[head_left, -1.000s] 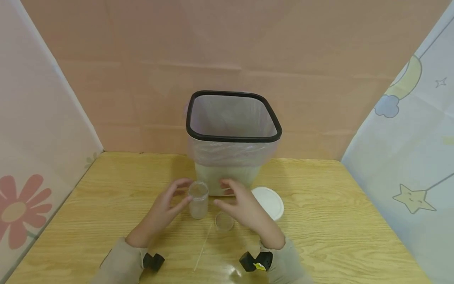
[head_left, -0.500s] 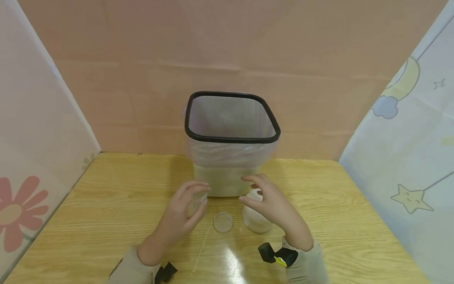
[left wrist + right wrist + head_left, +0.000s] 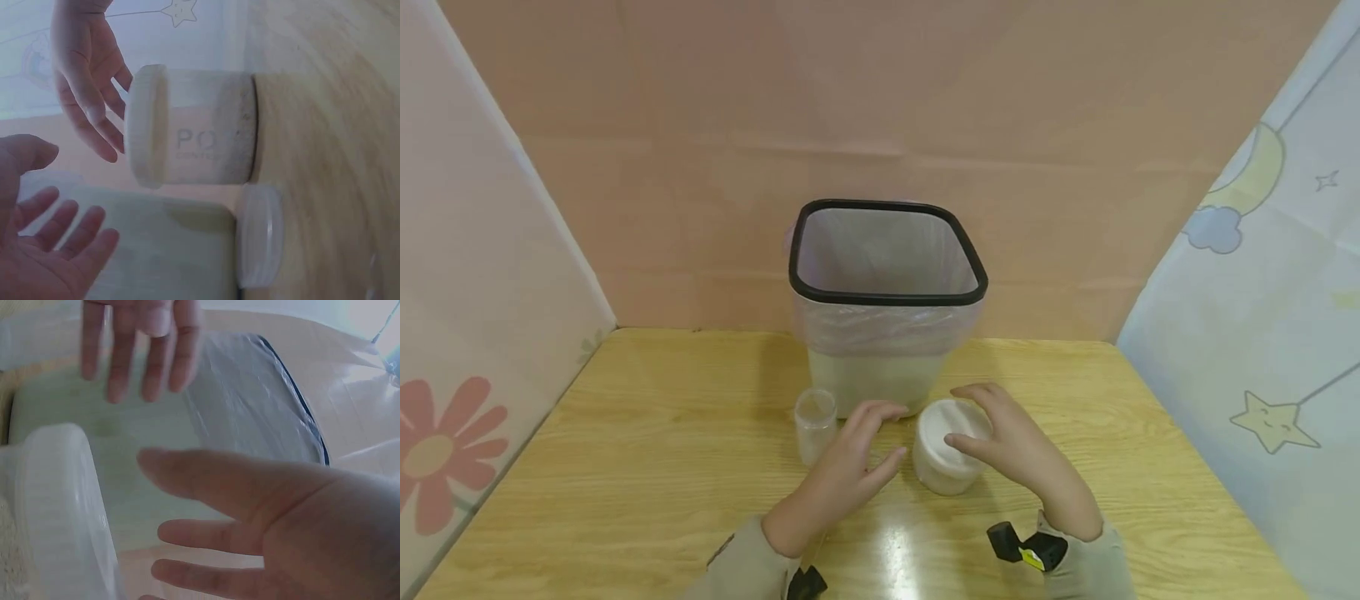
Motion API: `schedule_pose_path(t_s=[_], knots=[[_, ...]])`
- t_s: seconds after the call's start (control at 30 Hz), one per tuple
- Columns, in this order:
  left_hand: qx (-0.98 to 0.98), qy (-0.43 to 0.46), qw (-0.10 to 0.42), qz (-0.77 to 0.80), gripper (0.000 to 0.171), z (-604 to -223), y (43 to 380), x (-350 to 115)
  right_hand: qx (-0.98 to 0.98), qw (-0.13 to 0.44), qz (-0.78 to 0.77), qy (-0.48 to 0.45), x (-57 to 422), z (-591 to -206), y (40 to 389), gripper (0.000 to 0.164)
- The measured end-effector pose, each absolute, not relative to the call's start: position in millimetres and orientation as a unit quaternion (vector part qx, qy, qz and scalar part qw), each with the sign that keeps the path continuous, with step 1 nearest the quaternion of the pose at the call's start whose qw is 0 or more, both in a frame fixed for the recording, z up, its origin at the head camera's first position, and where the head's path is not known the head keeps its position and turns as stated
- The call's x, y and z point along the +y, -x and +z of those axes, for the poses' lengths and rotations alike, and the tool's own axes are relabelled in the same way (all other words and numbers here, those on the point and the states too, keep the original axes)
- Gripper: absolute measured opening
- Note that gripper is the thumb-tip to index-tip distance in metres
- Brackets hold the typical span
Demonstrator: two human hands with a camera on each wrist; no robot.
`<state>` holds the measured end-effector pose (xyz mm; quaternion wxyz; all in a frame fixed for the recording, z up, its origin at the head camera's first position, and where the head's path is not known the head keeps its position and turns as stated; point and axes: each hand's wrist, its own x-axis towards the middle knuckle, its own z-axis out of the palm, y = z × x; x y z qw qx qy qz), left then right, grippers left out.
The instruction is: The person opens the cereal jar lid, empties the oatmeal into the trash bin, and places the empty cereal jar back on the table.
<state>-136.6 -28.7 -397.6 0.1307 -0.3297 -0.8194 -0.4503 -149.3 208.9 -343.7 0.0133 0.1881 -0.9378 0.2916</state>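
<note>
Left hand (image 3: 846, 467) and right hand (image 3: 1018, 443) are loose, fingers parted, beside the white-lidded clear round plastic jar (image 3: 942, 454), upright on a yellow wood-grain table (image 3: 647, 433) stretching wide both ways; behind, a black-rimmed white bin (image 3: 876, 379) fronts peach cloth (image 3: 700, 183).

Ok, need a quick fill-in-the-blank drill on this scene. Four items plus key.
1. The bin has a rim coloured ____.
2. In the head view, the right grip partly covers the white ____ of the wide jar.
3. In the left wrist view, the first two large letters printed on the wide jar are ____.
4. In the head view, the narrow clear jar stands to the ____ of the wide jar.

Missing words: black; lid; PO; left.
</note>
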Motion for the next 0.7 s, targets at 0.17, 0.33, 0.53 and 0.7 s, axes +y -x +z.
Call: schedule_pose_path(t_s=[0.17, 0.33, 0.53, 0.7], knots=[[-0.823, 0.275, 0.019, -0.497, 0.060, -410, 142, -15, -0.938, -0.034, 0.296, -0.176, 224, -347, 150, 0.075], [-0.819, 0.237, -0.052, -0.521, 0.073, -420, 145, -7, -0.935, -0.092, 0.306, -0.155, 231, -348, 153, 0.089], [-0.805, 0.230, -0.087, -0.540, 0.073, -430, 150, 2, -0.917, -0.126, 0.327, -0.189, 234, -356, 158, 0.097], [-0.773, 0.225, -0.103, -0.584, 0.068, -437, 152, 9, -0.907, -0.108, 0.339, -0.226, 233, -362, 162, 0.089]])
